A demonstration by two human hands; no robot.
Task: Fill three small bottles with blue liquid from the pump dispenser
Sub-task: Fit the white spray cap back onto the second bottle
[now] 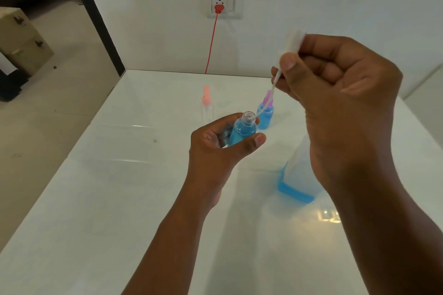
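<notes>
Capping step: left hand (223, 141) fingers clamped on filled open bottle (243, 130) above counter (143, 199); right hand (335, 93) pinches white spray cap (291, 42). Next: feed tube into neck, screw down.

Small clear plastic bottle (243, 130), uncapped, threaded neck bare, mostly full of blue liquid; tilted, off the table. Purple-capped small bottle (265, 112), blue-filled, upright at its 1 o'clock. Pink-capped clear bottle (207, 106), looks empty, upright at 10 o'clock. Large translucent dispenser bottle (299, 175), blue low inside, at 5 o'clock.
</notes>
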